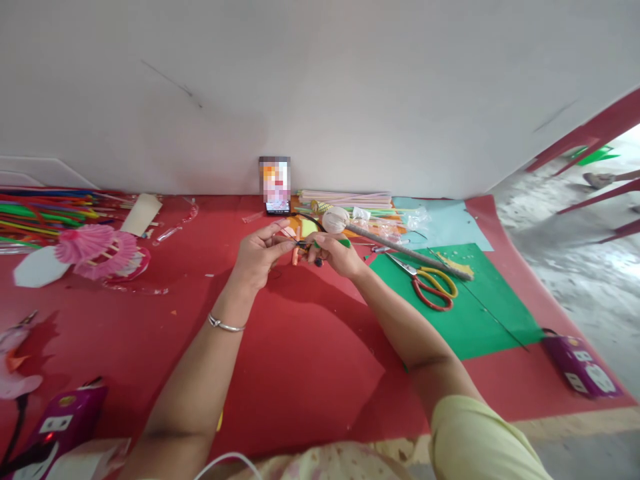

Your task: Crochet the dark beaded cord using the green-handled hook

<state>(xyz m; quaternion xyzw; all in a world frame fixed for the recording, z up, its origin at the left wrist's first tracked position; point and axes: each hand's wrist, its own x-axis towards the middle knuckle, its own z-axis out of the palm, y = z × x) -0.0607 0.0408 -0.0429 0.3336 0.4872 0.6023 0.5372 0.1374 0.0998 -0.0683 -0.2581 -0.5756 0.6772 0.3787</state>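
Note:
Both hands meet above the red tabletop (300, 347), fingers pinched close together. My left hand (257, 257) grips a small, thin dark strand (300, 244) between thumb and fingers. My right hand (336, 252) is closed at the strand's other side, with a green piece (345, 244) showing by its fingers; what that piece belongs to is hidden. Small orange pieces (296, 256) show just under and behind the fingertips. Right behind my right hand lies a stick with a round, pale wrapped head (335, 220).
A phone (276, 187) leans on the wall. Scissors with red and yellow handles (433, 288) lie on a green sheet (480, 320). Pink pleated paper (103, 252) and colourful pipe cleaners (45, 212) are at left. Purple power strips (580, 365) sit at both sides; a pink glue gun (17, 363) lies left.

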